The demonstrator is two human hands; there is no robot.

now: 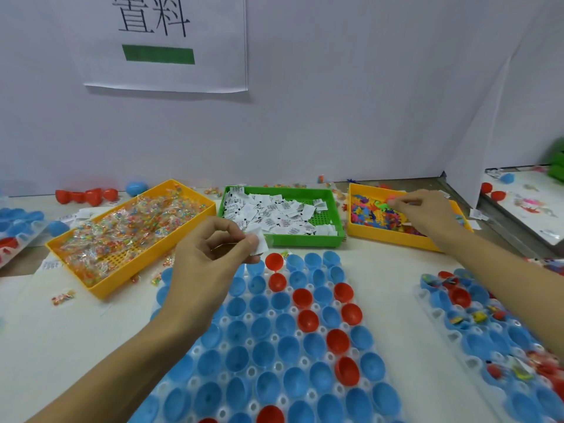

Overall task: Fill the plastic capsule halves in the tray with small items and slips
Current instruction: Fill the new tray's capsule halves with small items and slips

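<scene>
My left hand point(210, 254) pinches a white slip point(259, 241) above the capsule tray point(274, 340); my right hand's point(424, 209) fingers point(396, 204) curl among toys in the yellow bin point(393, 236).

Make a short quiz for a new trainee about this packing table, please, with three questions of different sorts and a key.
1. True or false: the left hand pinches a white paper slip.
2. Which tray does the right hand reach into?
A. green plastic tray of slips
B. right yellow plastic tray of colourful small toys
3. Fill in: the capsule halves in the clear plastic middle tray are blue and ____.

Key: 1 true; 2 B; 3 red.
</scene>
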